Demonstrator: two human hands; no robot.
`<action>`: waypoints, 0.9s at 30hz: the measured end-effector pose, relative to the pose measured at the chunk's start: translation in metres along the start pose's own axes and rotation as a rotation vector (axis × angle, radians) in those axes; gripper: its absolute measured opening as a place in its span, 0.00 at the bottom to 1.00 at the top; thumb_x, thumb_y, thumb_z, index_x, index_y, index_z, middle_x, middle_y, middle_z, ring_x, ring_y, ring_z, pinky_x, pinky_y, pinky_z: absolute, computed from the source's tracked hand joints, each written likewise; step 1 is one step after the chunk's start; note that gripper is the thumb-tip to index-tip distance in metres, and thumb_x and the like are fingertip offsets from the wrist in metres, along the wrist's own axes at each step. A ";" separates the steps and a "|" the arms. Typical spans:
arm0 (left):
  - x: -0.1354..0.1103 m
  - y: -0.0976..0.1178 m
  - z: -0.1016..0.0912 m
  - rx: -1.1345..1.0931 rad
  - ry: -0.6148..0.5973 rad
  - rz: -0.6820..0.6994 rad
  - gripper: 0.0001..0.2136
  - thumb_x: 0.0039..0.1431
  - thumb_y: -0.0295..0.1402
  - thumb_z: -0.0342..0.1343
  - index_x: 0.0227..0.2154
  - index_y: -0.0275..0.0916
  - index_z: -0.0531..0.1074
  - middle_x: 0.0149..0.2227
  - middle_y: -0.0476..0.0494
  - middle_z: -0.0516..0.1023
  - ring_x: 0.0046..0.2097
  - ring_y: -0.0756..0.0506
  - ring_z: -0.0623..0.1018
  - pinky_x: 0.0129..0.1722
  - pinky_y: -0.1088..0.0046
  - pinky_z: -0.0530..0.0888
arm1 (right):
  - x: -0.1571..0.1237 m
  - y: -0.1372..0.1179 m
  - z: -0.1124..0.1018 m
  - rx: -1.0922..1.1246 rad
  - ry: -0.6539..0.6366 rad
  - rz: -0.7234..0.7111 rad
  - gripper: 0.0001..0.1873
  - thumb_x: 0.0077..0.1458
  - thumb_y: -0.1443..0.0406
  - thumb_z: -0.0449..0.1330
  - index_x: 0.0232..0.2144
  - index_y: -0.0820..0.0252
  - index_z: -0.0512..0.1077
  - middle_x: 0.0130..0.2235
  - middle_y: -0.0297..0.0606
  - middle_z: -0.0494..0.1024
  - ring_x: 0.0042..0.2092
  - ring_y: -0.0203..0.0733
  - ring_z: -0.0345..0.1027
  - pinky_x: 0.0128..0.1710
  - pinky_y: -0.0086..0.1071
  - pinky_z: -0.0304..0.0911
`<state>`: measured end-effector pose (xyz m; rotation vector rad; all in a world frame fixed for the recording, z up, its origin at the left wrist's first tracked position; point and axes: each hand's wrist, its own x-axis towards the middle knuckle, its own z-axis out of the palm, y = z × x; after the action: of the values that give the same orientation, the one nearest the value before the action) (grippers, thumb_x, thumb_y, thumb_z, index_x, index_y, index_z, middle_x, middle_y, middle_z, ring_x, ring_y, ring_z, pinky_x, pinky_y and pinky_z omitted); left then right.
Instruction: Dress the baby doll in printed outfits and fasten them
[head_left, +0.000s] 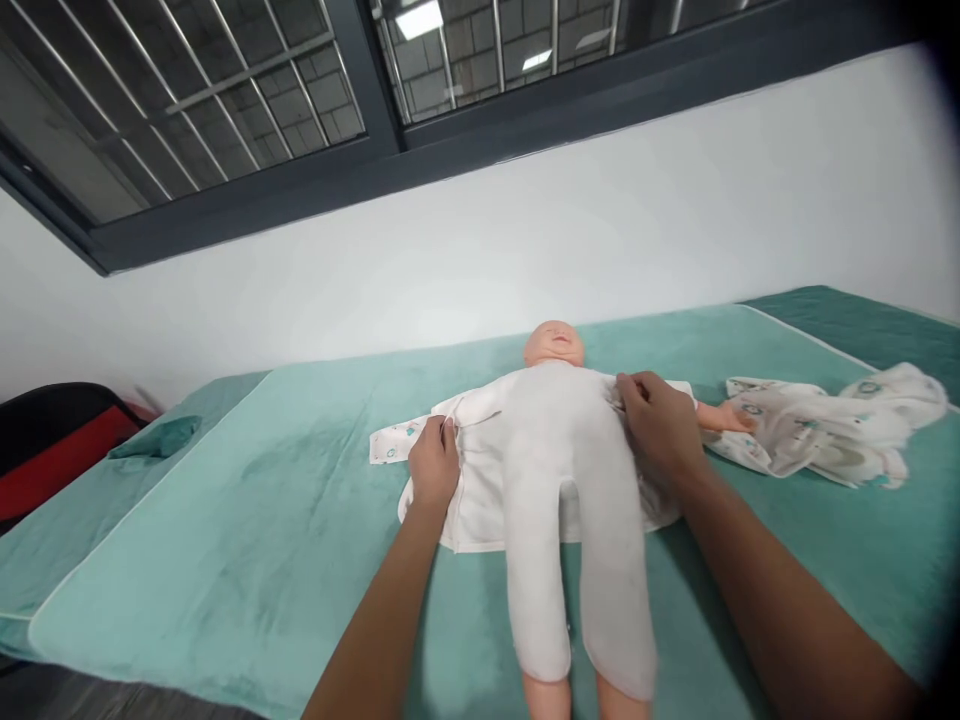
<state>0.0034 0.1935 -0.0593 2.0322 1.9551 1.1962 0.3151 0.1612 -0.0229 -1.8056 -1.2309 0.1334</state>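
A green blanket [300, 490] was spread across the bed, and on it a doll [540, 440] was laid face up, its legs pointed toward the wearer. A printed white shirt [480, 510] was opened out under the doll's body, while a crumpled printed cloth [832, 430] was bunched by its outstretched hand. The shirt was pinched beside the doll's shoulder by the right hand [660, 415] and near the opposite sleeve by the left hand [435, 462].

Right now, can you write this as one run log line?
doll: face up on shirt | left hand: pinching shirt | right hand: pinching shirt's other side | patterned cloth: on green cover, by doll's hand
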 end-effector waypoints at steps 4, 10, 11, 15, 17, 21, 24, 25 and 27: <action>0.000 0.000 -0.002 0.000 0.008 0.014 0.13 0.70 0.40 0.42 0.38 0.42 0.70 0.35 0.45 0.79 0.35 0.44 0.75 0.33 0.71 0.62 | -0.015 0.001 0.003 -0.104 -0.086 0.067 0.19 0.63 0.51 0.50 0.29 0.56 0.70 0.29 0.42 0.77 0.33 0.48 0.68 0.32 0.36 0.50; -0.002 -0.002 -0.002 -0.019 0.033 0.042 0.14 0.71 0.40 0.42 0.40 0.42 0.70 0.36 0.44 0.79 0.38 0.43 0.76 0.36 0.69 0.64 | -0.033 -0.006 0.007 0.511 -0.163 0.304 0.26 0.54 0.45 0.60 0.48 0.54 0.69 0.39 0.38 0.81 0.39 0.46 0.73 0.35 0.34 0.64; -0.002 -0.002 -0.001 -0.021 0.038 0.050 0.13 0.71 0.40 0.42 0.40 0.42 0.71 0.37 0.44 0.79 0.39 0.43 0.76 0.37 0.69 0.65 | -0.033 -0.007 0.009 0.580 -0.197 0.345 0.30 0.53 0.43 0.60 0.52 0.53 0.67 0.43 0.39 0.80 0.40 0.46 0.74 0.36 0.35 0.66; -0.002 -0.003 0.001 -0.022 0.061 0.090 0.14 0.71 0.39 0.40 0.42 0.41 0.71 0.40 0.42 0.78 0.42 0.42 0.76 0.40 0.68 0.67 | -0.025 -0.015 0.013 0.720 -0.313 0.451 0.40 0.53 0.40 0.59 0.62 0.49 0.59 0.56 0.42 0.74 0.49 0.49 0.73 0.44 0.39 0.71; -0.002 -0.003 0.002 -0.017 0.073 0.109 0.15 0.71 0.39 0.39 0.42 0.41 0.71 0.40 0.41 0.78 0.43 0.42 0.76 0.41 0.67 0.67 | -0.023 -0.021 0.015 0.783 -0.373 0.441 0.45 0.50 0.43 0.63 0.65 0.47 0.55 0.58 0.43 0.72 0.51 0.51 0.73 0.48 0.41 0.71; -0.001 -0.003 0.002 0.007 0.105 0.142 0.15 0.71 0.38 0.39 0.41 0.40 0.71 0.39 0.39 0.76 0.43 0.41 0.74 0.42 0.66 0.67 | -0.032 -0.033 0.018 0.791 -0.476 0.362 0.47 0.48 0.47 0.67 0.66 0.45 0.54 0.62 0.45 0.67 0.58 0.52 0.68 0.56 0.45 0.67; 0.000 -0.003 0.001 0.021 0.129 0.166 0.15 0.71 0.37 0.40 0.41 0.40 0.71 0.38 0.38 0.76 0.44 0.40 0.72 0.44 0.64 0.67 | -0.042 -0.040 0.024 0.802 -0.580 0.290 0.46 0.51 0.47 0.66 0.67 0.41 0.51 0.64 0.45 0.64 0.60 0.51 0.66 0.59 0.47 0.63; 0.001 -0.003 0.001 0.022 0.130 0.177 0.15 0.71 0.37 0.40 0.41 0.40 0.71 0.38 0.39 0.76 0.44 0.40 0.72 0.45 0.64 0.67 | -0.045 -0.042 0.027 0.803 -0.607 0.271 0.46 0.52 0.46 0.65 0.67 0.41 0.51 0.64 0.44 0.64 0.61 0.50 0.65 0.60 0.47 0.62; 0.002 -0.002 0.000 0.018 0.127 0.202 0.15 0.71 0.38 0.41 0.40 0.40 0.72 0.38 0.39 0.76 0.43 0.40 0.72 0.46 0.64 0.67 | -0.048 -0.045 0.031 0.808 -0.653 0.250 0.46 0.53 0.46 0.64 0.68 0.41 0.50 0.65 0.44 0.62 0.62 0.50 0.63 0.62 0.47 0.61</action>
<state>0.0014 0.1957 -0.0591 2.2614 1.8538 1.3846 0.2434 0.1466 -0.0263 -1.1947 -1.1162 1.2538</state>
